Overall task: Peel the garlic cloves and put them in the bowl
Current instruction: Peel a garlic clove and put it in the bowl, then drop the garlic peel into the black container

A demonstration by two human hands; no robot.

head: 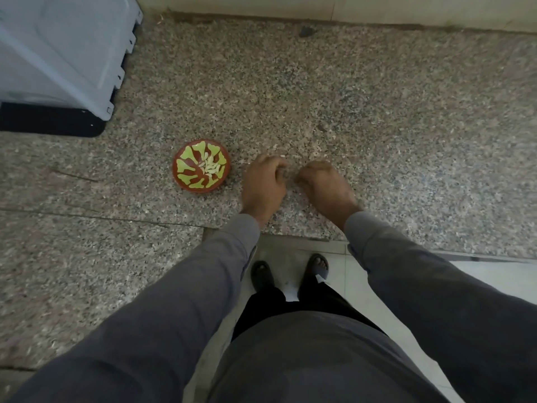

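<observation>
A small red bowl (pixel 186 175) with a yellow-green pattern sits on the speckled granite counter (pixel 377 112). Several pale peeled garlic cloves (pixel 209 166) lie inside it. To the right of the bowl my left hand (pixel 263 184) and my right hand (pixel 325 184) hover close together over the counter, fingers curled inward toward each other. What the fingertips pinch is hidden; a garlic clove between them cannot be made out. Small pale flecks, possibly skin, lie on the counter beyond the hands (pixel 281 155).
A white appliance (pixel 58 53) with a black base stands at the back left. A wall edge (pixel 319 13) runs along the back of the counter. The counter's front edge (pixel 290 237) lies below my wrists, with tiled floor and my feet underneath.
</observation>
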